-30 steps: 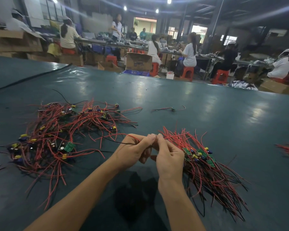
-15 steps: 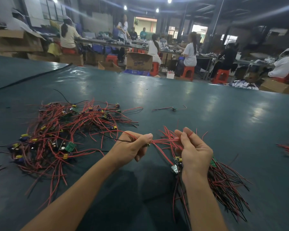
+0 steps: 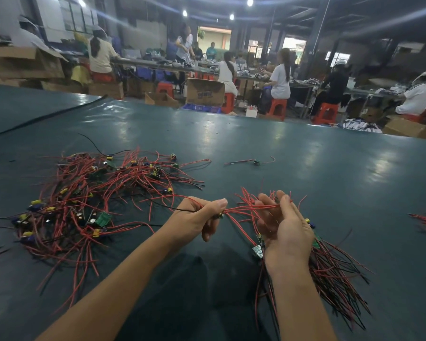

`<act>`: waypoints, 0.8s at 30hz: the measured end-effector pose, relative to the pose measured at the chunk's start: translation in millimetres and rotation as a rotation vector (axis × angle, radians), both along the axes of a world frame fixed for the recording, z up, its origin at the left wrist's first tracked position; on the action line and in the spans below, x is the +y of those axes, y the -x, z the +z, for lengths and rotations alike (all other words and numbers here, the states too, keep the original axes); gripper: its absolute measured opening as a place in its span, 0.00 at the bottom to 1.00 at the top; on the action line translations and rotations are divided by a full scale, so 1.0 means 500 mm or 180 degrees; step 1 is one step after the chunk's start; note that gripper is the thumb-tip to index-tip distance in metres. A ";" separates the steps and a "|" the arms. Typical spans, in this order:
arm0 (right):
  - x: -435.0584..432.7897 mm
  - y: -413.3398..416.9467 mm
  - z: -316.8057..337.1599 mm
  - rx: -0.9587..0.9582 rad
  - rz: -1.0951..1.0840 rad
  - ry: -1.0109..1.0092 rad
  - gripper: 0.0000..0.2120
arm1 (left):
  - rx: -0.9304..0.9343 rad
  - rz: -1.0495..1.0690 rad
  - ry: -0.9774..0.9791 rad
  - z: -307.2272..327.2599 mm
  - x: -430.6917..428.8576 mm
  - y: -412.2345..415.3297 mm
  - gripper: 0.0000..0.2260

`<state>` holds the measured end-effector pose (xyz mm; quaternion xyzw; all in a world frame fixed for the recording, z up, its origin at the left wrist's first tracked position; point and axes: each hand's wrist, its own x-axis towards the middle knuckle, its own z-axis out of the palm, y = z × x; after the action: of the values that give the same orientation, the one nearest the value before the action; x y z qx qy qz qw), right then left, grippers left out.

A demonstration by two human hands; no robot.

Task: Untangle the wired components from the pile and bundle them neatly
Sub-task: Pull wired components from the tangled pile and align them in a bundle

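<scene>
The job looked less than half done. Most of the stock was left in the pile (image 3: 89,198), a loose tangle of red and black leads with small green boards and yellow and blue parts, lying on the table (image 3: 305,168) well out to the far side of the left hand (image 3: 197,217). A smaller share had been sorted: the bundle (image 3: 335,274) lay under and behind the right hand (image 3: 285,230), its leads running roughly one way and fanning out toward the wrist side, not yet tied.

One wired component (image 3: 241,209) was stretched between the two hands. The left fingers (image 3: 207,230) were curled tight on it, thumb pressed on top, with its free red and black tails trailing back toward the pile. The right fingers (image 3: 284,200) were bent loosely round its red leads, which crossed just below the fingertips; whether that hand also held the bundle could not be told. A small green board (image 3: 257,251) hung just beside the heel of the right palm.

By the look of it, this piece was about to be laid in with the sorted leads. A stray component (image 3: 256,161) lay alone, well beyond both sets of fingertips, also left to gather.
</scene>
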<state>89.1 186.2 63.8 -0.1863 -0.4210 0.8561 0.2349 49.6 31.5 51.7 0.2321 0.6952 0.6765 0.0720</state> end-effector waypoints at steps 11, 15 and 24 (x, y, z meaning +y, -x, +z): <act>-0.096 0.001 -0.043 0.0482 0.0102 -0.2123 0.14 | -0.0859 -0.0187 -0.0273 -0.008 0.011 0.000 0.27; -0.078 0.002 -0.034 0.0789 -0.0649 -0.2200 0.11 | -0.1185 -0.1063 0.0552 -0.006 0.003 -0.005 0.36; -0.057 -0.005 -0.040 0.1254 -0.1481 -0.4589 0.14 | 0.1705 0.1087 0.0104 -0.029 0.033 -0.017 0.15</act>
<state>91.5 158.0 44.1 0.0841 -0.7738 0.3173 0.5417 58.0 48.2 36.9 0.2807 0.7292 0.5823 -0.2245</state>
